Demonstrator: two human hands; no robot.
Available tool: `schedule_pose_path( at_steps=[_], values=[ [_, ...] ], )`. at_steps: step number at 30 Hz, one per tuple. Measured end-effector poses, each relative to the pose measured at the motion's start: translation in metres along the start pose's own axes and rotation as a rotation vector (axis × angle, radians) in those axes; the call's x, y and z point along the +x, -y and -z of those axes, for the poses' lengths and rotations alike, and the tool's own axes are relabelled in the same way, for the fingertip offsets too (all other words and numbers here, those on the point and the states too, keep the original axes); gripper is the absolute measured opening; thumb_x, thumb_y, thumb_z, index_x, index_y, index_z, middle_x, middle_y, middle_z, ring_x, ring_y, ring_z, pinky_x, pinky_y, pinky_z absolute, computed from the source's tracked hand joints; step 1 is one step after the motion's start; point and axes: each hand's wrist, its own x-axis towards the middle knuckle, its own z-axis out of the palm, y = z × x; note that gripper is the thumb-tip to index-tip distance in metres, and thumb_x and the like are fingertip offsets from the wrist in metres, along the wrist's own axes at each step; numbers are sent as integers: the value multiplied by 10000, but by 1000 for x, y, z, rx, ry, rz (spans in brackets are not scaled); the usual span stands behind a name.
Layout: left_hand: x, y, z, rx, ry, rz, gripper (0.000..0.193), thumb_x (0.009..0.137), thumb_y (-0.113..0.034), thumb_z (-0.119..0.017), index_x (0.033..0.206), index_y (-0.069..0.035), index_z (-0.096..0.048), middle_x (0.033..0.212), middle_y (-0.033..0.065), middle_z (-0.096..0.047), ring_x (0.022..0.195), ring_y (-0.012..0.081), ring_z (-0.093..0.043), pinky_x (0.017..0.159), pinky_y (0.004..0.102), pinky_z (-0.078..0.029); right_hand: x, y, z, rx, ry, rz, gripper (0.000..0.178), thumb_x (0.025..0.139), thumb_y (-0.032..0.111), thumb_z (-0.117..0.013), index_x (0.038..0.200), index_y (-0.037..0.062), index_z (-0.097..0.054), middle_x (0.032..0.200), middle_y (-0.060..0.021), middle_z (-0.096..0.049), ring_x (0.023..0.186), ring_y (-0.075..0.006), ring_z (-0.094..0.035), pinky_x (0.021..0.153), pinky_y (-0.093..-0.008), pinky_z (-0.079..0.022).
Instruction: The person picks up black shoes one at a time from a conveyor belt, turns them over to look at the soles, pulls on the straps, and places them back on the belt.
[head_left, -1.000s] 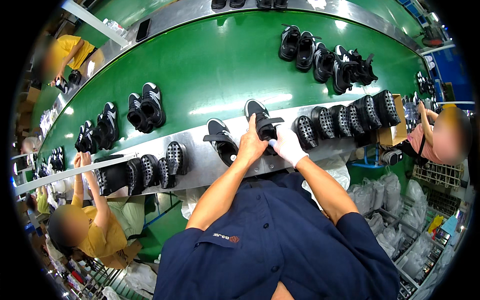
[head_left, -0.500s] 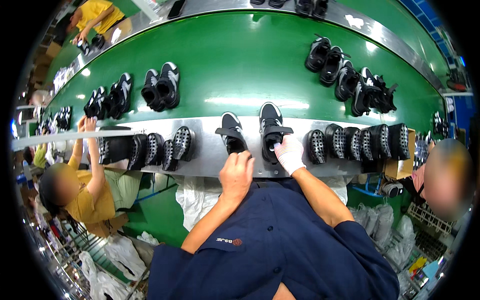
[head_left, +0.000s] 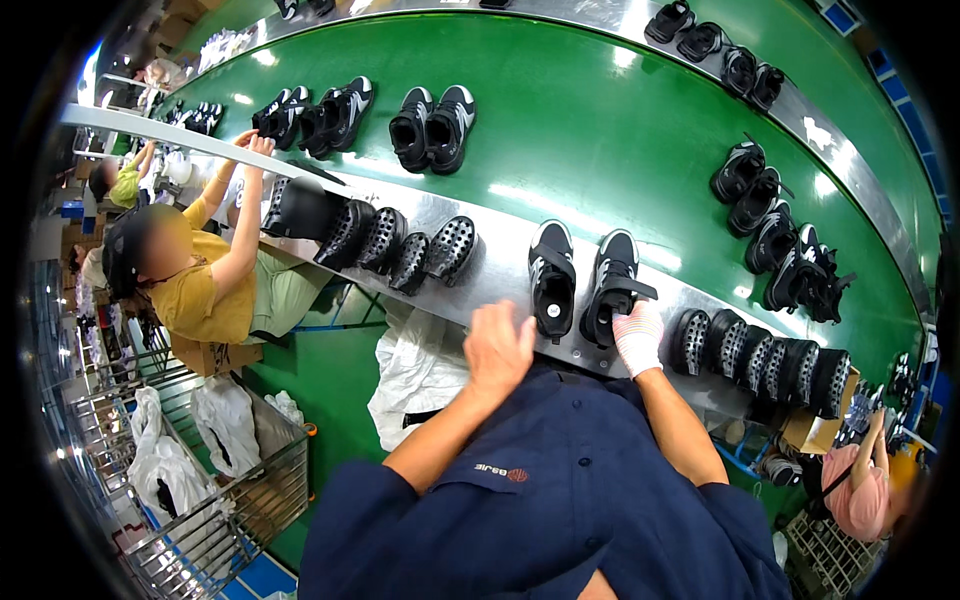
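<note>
Two black-and-grey sneakers stand side by side before me on the metal ledge, toes pointing away. The left sneaker (head_left: 552, 270) shows a round white spot on its insole, and its strap lies across the top. On the right sneaker (head_left: 612, 275) the strap end sticks out to the right. My bare left hand (head_left: 498, 348) hovers near the left sneaker's heel, apart from it, fingers loosely bent, thumb apart, holding nothing. My right hand (head_left: 638, 338), in a white striped glove, is closed at the right sneaker's heel side; its fingertips are partly hidden.
Black studded shoe forms (head_left: 452, 248) line the ledge to the left, and more forms (head_left: 728, 342) to the right. Pairs of sneakers (head_left: 434, 128) sit on the green belt (head_left: 560, 110). A co-worker (head_left: 205, 265) works at left; a wire cart (head_left: 220, 500) stands below.
The view has swung left, so the scene appears shifted and tilted. My left hand has come away from the left sneaker's heel. My right hand stays at the right sneaker.
</note>
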Motion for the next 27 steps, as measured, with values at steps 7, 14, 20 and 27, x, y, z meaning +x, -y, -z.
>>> schedule_pose_path(
  at_steps=[7,14,20,27],
  values=[
    [35,-1,-73,-355,236,74,556,912,-176,-697,1399,33,-531,1187,268,-575,1128,433,-565,966,484,-477,-1,2,-5,25,-14,59,255,834,192,-708,1010,8,-702,950,-261,-721,941,-449,-697,864,-500,-552],
    [0,135,34,71,-177,190,353,916,-234,-754,1171,-17,-642,999,172,-612,990,376,-613,796,469,-529,-48,-8,56,216,-224,198,418,888,178,-791,1222,-30,-649,1011,-175,-721,883,-300,-690,869,-377,-549],
    [13,206,54,275,-221,272,420,853,-258,-820,1158,-20,-659,990,149,-595,1000,363,-612,812,472,-538,-62,96,45,501,33,281,228,940,122,-751,1116,-14,-705,831,-102,-713,703,-147,-651,691,-309,-547],
    [16,137,131,-40,-387,256,308,847,-159,-848,1084,-9,-721,873,120,-618,754,264,-631,673,377,-526,-71,151,37,662,242,266,369,951,216,-753,1230,-8,-663,1002,-121,-743,843,-178,-695,785,-323,-557]
  ],
)
